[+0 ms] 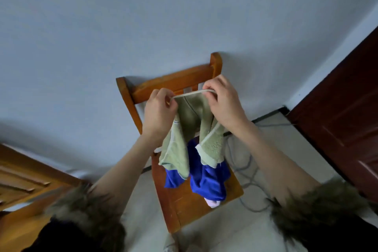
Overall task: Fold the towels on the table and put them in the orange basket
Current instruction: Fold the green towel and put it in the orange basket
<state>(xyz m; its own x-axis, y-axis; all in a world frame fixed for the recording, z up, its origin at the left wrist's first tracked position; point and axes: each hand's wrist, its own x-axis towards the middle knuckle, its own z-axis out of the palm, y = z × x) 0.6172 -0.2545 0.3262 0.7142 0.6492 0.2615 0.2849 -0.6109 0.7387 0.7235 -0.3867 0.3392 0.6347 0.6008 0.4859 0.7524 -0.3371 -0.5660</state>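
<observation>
We hold the green towel [192,129] up in the air between us and the pale wall, above the seat of the wooden chair [196,200]. Our left hand [159,108] pinches one end of its cream top hem, and our right hand [223,100] pinches the other end, so the hem runs taut between them. The cloth hangs down in two folds below our hands, over a blue cloth [206,178] lying on the seat

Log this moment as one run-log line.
stage: folding | left hand: pinches green towel top edge | right hand: pinches same edge | towel: hanging above wooden chair | blue cloth: on seat | basket: unseen
</observation>
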